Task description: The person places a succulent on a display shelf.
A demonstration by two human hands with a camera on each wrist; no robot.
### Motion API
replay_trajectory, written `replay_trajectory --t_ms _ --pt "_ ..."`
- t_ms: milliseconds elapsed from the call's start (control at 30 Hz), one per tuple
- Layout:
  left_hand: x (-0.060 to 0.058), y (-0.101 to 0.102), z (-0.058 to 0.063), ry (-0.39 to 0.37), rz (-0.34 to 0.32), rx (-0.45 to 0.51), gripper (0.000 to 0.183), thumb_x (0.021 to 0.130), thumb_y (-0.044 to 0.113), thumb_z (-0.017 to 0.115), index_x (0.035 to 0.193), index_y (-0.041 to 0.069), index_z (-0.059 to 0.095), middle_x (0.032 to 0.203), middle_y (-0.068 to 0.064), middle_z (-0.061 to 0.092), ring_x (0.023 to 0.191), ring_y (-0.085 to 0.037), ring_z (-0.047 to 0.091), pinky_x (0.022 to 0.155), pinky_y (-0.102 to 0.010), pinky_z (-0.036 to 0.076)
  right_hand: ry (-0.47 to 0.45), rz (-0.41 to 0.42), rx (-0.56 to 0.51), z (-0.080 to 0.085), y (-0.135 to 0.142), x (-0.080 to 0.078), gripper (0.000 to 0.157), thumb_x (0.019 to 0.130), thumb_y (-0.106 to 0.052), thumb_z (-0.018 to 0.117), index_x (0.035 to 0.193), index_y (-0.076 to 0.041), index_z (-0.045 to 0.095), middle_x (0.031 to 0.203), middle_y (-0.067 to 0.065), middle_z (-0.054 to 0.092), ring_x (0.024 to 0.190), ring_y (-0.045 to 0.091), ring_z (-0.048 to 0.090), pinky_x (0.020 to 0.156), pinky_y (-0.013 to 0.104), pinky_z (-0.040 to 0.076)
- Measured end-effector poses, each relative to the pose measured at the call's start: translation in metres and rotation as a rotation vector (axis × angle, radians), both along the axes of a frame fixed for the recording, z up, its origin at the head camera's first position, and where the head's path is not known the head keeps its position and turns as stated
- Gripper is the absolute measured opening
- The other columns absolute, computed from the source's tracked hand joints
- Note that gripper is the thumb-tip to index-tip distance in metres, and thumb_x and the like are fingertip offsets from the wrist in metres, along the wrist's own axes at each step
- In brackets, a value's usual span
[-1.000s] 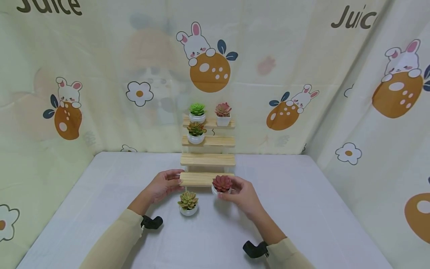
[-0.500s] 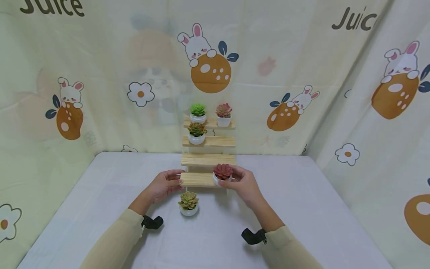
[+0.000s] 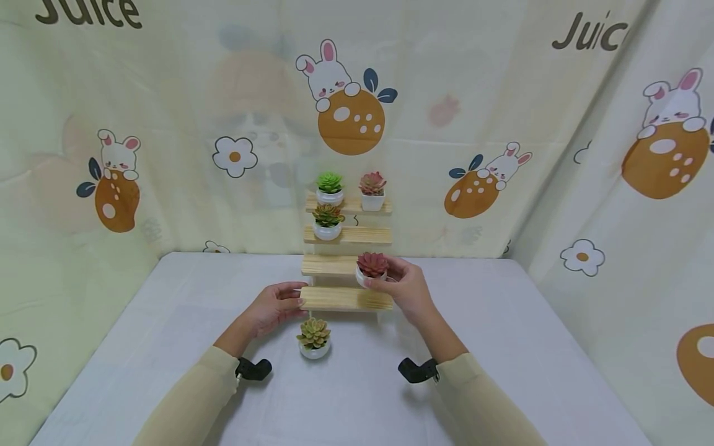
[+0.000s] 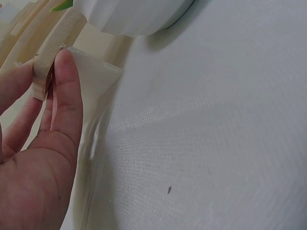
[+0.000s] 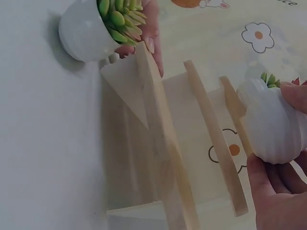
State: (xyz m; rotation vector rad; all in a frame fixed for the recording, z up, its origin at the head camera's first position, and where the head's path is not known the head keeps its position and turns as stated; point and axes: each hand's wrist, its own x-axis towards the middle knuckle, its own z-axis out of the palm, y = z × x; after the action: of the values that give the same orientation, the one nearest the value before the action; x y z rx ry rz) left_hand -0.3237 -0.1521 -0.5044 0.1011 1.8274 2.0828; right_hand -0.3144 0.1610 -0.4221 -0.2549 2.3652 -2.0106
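Note:
In the head view my right hand (image 3: 411, 291) holds a potted red succulent (image 3: 372, 265) over the right part of a tiered wooden plant stand (image 3: 334, 298), overlapping the second board from the bottom. Its ribbed white pot (image 5: 276, 125) sits between thumb and fingers in the right wrist view. My left hand (image 3: 273, 308) grips the left end of the stand's lowest board (image 4: 45, 62), thumb on one face and fingers on the other. A yellow-green succulent (image 3: 314, 334) in a round white pot stands on the table just in front of the stand.
On the top board are a bright green succulent (image 3: 330, 183) and a pink one (image 3: 372, 184) in white pots. Below them, a green-red succulent (image 3: 328, 215) sits at the left. A printed curtain (image 3: 251, 204) hangs behind the white-covered table (image 3: 474, 347).
My right hand has raised the red succulent from in front of the lowest board up to the second board's height. The left hand has kept its place on the stand.

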Motion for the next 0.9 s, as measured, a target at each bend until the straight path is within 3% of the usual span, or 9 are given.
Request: replay_trajectory --t_ms 533,900 --pt "0.000 0.000 0.002 -0.006 0.006 -0.013 0.055 0.098 -0.001 0.064 0.150 -0.003 0.045 0.120 -0.011 0.060 0.101 -0.018 0.069 0.092 -0.033 0.063 0.025 -0.055 -0.020 0.027 -0.002 -0.035 0.065 0.082 -0.014 0.087 0.141 -0.009 0.061 0.139 0.012 0.064 0.120 0.022 0.060 0.087 0.011 0.056" --pt "0.001 0.000 0.002 -0.012 0.003 -0.004 0.056 0.098 -0.001 0.064 0.151 -0.003 0.044 0.124 -0.013 0.060 0.102 -0.018 0.069 0.092 -0.032 0.063 0.080 -0.067 -0.015 0.036 -0.006 -0.055 0.060 0.082 -0.018 0.088 0.137 -0.009 0.065 0.133 0.012 0.068 0.115 0.023 0.062 0.082 0.011 0.056"
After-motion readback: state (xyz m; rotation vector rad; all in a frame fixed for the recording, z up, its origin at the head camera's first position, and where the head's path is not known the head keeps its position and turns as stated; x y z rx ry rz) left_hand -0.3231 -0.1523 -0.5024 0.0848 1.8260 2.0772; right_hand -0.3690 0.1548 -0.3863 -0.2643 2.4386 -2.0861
